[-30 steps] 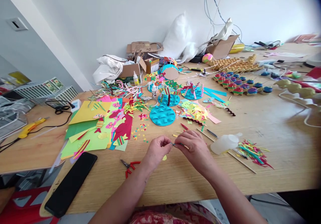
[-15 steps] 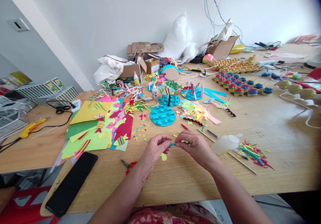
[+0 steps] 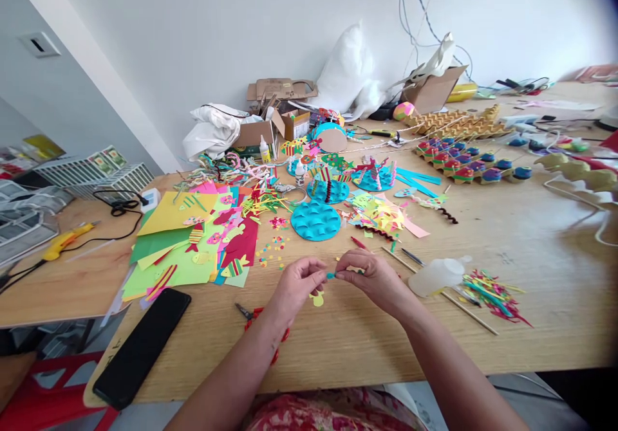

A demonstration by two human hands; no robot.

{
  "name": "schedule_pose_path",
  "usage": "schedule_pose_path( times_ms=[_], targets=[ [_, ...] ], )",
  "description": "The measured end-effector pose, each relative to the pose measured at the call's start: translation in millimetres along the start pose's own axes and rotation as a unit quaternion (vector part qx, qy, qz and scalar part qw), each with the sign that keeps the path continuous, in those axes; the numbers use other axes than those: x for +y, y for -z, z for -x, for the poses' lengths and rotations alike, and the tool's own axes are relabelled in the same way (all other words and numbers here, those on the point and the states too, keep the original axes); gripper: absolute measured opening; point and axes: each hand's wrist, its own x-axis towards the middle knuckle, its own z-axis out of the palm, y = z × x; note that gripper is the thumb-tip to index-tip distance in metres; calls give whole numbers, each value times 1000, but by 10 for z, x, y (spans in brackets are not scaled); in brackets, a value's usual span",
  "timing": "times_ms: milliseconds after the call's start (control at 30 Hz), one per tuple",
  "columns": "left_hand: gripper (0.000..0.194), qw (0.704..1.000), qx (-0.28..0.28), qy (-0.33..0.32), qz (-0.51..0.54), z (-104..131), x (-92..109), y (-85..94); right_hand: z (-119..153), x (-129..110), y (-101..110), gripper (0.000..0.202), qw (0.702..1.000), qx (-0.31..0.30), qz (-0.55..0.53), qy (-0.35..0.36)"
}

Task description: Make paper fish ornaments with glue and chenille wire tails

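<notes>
My left hand (image 3: pixel 298 284) and my right hand (image 3: pixel 376 280) meet above the wooden table (image 3: pixel 367 347), fingertips pinched together on a small teal paper strip (image 3: pixel 331 276). A little yellow paper cutout (image 3: pixel 317 300) lies on the table just under the hands. Red-handled pliers (image 3: pixel 251 316) lie beside my left wrist, partly hidden by the forearm. A round teal paper disc (image 3: pixel 315 220) sits a short way beyond the hands.
Coloured paper sheets and fish cutouts (image 3: pixel 193 241) lie at left, a black phone (image 3: pixel 142 347) near the front-left edge. A clear plastic bottle (image 3: pixel 434 276), wooden skewers (image 3: pixel 470 315) and paper scraps (image 3: pixel 492 289) lie at right. Painted egg cartons (image 3: pixel 470 164), boxes (image 3: pixel 263 132) and a yellow glue gun (image 3: pixel 65 241) stand farther off.
Both hands stay together on the small teal strip, shifting slightly. The view has drifted a little, so the table's things sit a bit farther right.
</notes>
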Motion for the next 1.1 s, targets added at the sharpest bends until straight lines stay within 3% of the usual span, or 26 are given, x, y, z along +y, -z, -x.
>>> schedule_pose_path(
  times_ms=[133,267,433,833,1100],
  targets=[
    [17,970,55,-117,-205,35,-18,211,-44,77,-75,11,998,-36,53,6],
    [25,894,4,-205,-398,107,-88,311,-93,179,-221,7,995,-53,89,8],
    [35,828,-50,-253,-499,78,-242,338,-117,270,-350,7,992,-60,106,5],
    [44,801,-97,-256,-532,51,-294,379,-149,248,-385,8,986,-84,142,1],
    [32,764,-103,-268,-577,17,-320,362,-160,217,-384,10,982,-91,162,-9]
  ],
)
